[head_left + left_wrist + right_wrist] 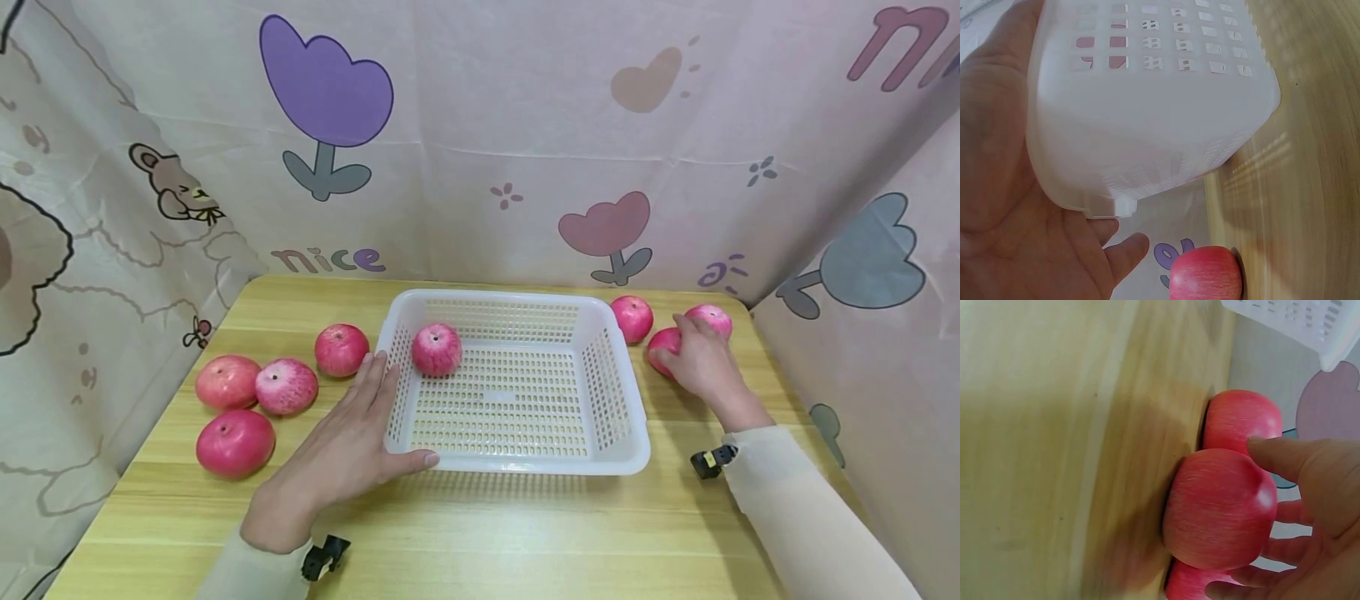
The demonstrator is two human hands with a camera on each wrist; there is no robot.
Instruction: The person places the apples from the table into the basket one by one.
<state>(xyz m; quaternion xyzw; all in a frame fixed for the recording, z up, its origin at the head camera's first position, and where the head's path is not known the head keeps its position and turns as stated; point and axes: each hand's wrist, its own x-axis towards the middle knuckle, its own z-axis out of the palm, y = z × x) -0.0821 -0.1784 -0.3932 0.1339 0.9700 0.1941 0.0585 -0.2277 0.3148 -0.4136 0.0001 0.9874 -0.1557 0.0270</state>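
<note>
White perforated basket sits mid tabletop, upright. One pink-streaked apple inside, toward the rear left corner, on the basket floor.

Left hand spread flat at the basket's left end: fingers straight along the left rim, thumb reaching out along the front rim near the corner. Left wrist view has the palm right beside the basket corner.

Right hand at the right-hand group, cupped over the front right apple, which sits on the tabletop right of the basket. Thumb on one side, fingers behind and on the other; can't tell whether it grips or just surrounds the fruit. Thumb tip also overlaps the rear apple in the right wrist view; contact unclear. That rear apple sits just beside the basket's back right corner. Third one, the far right apple, paler on top, is just beyond the fingers.

Four more left of the basket: a red apple nearest it, a streaked apple farther left, a dull red apple close beside that, and a bright pink apple in front of them.

Light sleeves on both arms, small black camera at each wrist. Printed cloth behind: tulips, hearts, "nice" lettering.
</note>
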